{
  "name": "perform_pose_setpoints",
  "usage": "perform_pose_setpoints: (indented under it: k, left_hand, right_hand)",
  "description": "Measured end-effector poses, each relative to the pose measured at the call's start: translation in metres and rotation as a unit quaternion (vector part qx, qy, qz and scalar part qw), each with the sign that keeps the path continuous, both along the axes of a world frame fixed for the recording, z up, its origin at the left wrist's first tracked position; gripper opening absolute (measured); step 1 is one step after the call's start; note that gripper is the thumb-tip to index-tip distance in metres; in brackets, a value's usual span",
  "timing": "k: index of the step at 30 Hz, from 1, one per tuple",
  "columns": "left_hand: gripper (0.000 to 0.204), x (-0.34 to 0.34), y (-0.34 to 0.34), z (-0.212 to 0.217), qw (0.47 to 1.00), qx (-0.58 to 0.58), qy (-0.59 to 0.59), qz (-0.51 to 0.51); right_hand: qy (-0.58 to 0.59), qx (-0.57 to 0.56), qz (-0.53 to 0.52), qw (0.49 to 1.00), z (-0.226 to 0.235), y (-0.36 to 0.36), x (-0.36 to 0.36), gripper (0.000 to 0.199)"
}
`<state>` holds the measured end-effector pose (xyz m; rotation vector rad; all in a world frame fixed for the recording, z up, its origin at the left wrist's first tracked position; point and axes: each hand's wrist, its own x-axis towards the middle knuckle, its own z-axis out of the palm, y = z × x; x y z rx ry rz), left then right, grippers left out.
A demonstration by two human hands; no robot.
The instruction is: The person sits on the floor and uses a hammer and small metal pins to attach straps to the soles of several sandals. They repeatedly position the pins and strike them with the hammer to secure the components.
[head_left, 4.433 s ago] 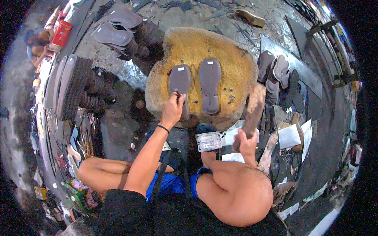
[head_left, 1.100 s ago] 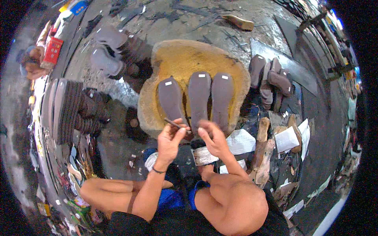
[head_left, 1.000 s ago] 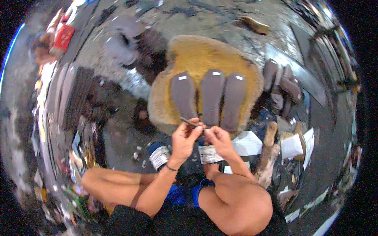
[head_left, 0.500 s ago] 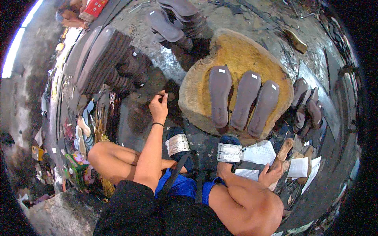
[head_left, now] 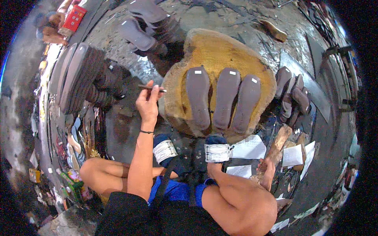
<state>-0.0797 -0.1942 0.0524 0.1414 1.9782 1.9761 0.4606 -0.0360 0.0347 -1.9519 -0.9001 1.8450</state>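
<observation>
Since the frame half a second ago, the left hand (head_left: 147, 105) has moved toward the wooden block (head_left: 224, 49), and the whole view has shifted. That forearm rises almost straight from the lower left, with the palm side hidden. Thumb and fingers pinch a thin dark rod (head_left: 143, 86) just beside the block's left edge. The rod's long axis runs nearly left to right, dipping slightly rightward, its pale-tipped end pointing at the block.

The right hand (head_left: 268, 171), right of centre and low beyond the raised knee, is at the lower end of a wooden club (head_left: 281, 140); I cannot tell whether its fingers are closed around it. The club slants up and to the right.

On the block, three brown soles lie side by side, narrow heels toward the person: the left sole (head_left: 198, 98) nearly upright in the frame, the middle sole (head_left: 226, 98) and right sole (head_left: 247, 103) leaning rightward at their labelled upper ends.

Farther out, stacked soles (head_left: 76, 76) stand at the left, more soles (head_left: 138, 36) sit at upper centre-left, and a paper sheet (head_left: 292, 156) lies right of the club.
</observation>
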Motion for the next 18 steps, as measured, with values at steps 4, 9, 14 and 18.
perform_pose_setpoints:
  k: [4, 9, 14, 18]
  left_hand:
    - [0.034, 0.013, 0.06, -0.008, 0.995, 0.057, -0.047, -0.062]
    - [0.029, 0.011, 0.111, -0.03, 0.99, 0.058, -0.035, -0.122]
    - [0.022, 0.011, 0.117, -0.057, 0.991, -0.032, 0.029, -0.129]
    - [0.023, 0.018, 0.122, -0.045, 0.984, -0.096, 0.072, -0.132]
  right_hand:
    - [-0.019, 0.25, -0.081, 0.965, 0.045, -0.016, -0.08, 0.033]
    - [0.065, 0.153, 0.061, 0.984, 0.092, -0.031, -0.161, 0.043]
    - [0.122, 0.184, 0.119, 0.968, 0.074, -0.032, -0.198, 0.031]
    - [0.146, 0.226, 0.175, 0.947, 0.096, -0.009, -0.23, 0.029]
